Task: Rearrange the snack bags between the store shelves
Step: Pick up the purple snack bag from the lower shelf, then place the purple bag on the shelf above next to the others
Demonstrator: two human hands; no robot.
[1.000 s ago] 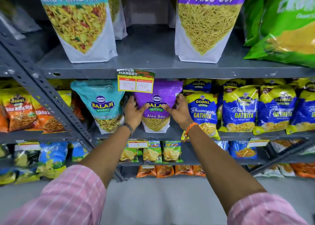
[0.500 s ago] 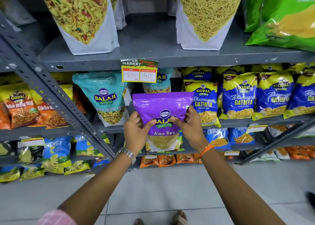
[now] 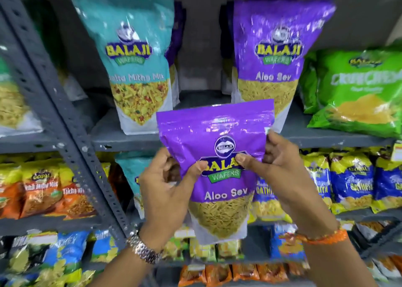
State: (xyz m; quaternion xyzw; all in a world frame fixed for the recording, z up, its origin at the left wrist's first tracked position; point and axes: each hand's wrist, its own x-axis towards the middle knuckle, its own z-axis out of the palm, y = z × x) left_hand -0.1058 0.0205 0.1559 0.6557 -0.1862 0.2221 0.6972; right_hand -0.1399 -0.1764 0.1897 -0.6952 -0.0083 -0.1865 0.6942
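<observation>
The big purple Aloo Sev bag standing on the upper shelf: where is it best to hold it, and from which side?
Probably by its two side edges around mid-height, coming from the front. The big purple Aloo Sev bag stands upright facing outward, with open shelf to its left; the green bag sits close on its right, so that hand has less room.

— What stands behind everything here?

— Grey metal shelving [image 3: 326,137], tiers running from nine o'clock across to three o'clock. A perforated grey upright [image 3: 65,121] slants from eleven o'clock down toward six.

— And the wall?

— A plain dark grey back wall [image 3: 200,47] at twelve o'clock, with a paler strip of wall [image 3: 391,23] at two o'clock.

— The light?

— Bright from overhead; the deeper shelf recesses lie in shadow. No floor or window shows.
</observation>
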